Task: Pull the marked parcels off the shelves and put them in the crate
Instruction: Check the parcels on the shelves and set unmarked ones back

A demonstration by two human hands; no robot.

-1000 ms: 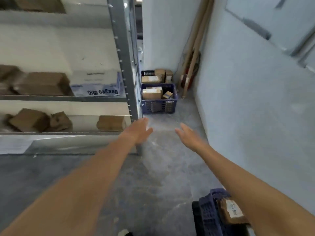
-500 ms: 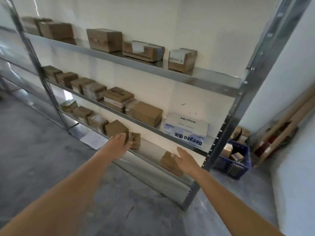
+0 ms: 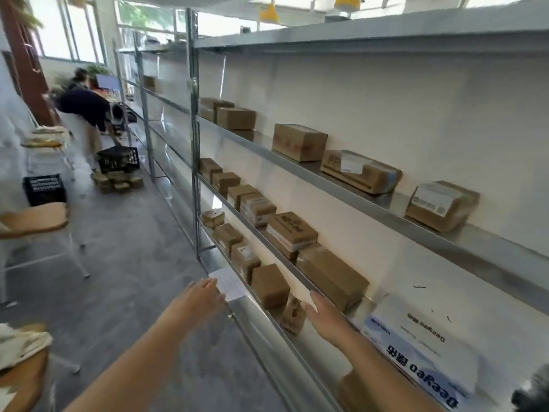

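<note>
Brown cardboard parcels [image 3: 269,285], some bearing white labels, sit in rows on the metal shelves [image 3: 371,197]. On the lowest visible shelf a plain box and a small tipped parcel [image 3: 293,315] lie between the two hands. The left hand [image 3: 200,301] hovers flat, fingers straight, beside a white paper sheet [image 3: 230,283]; the right hand [image 3: 328,318] reaches forward with fingers extended, holding nothing, just beside the tipped parcel.

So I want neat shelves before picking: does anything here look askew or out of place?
Yes. On the lowest shelf, a small brown parcel stands tilted on its end beside the right hand, unlike its flat neighbours. The white Deeyeo box sits with its print upside down. Farther off, parcels lie piled on the floor by a black crate.
</note>
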